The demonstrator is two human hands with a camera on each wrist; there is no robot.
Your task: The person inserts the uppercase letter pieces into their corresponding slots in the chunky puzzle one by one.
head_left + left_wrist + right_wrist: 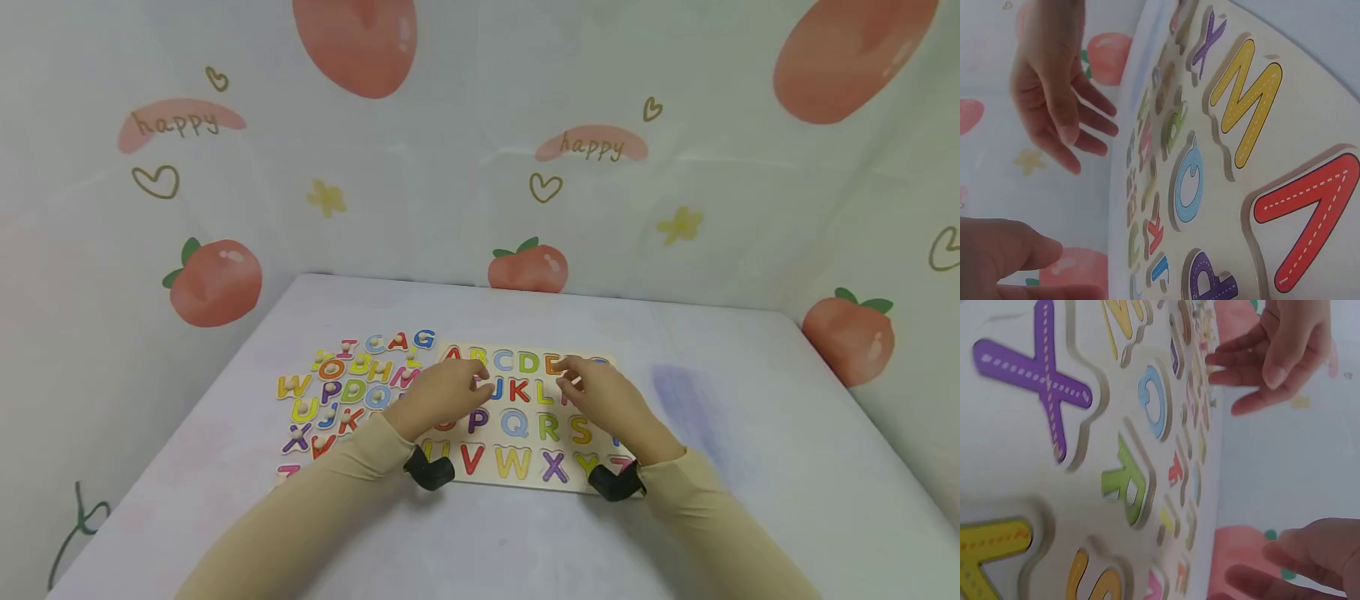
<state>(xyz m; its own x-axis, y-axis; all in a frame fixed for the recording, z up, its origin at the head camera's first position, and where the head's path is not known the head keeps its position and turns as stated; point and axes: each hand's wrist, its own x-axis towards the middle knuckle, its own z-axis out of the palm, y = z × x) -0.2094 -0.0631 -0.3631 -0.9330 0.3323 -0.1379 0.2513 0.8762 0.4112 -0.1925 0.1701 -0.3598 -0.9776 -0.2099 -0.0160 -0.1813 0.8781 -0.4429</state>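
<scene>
A wooden alphabet puzzle board [491, 450] with coloured letter recesses lies flat on the table. Over its left part hovers my left hand [442, 393], fingers loosely bent and holding nothing. My right hand [603, 398] hangs above the right part, its fingers likewise relaxed around nothing. Both wrist views show a gap between the hands and the board. To the left of the board lie several knobbed letter pieces [353, 392] in a loose cluster, some hidden by the left hand and sleeve. In the left wrist view, the red V recess [1310, 212] is close by.
The white table [510, 542] extends around the board, with a bluish patch [682, 408] on its right side. A backdrop cloth [450, 225] printed with fruit, hearts and the word "happy" stands behind and at both sides.
</scene>
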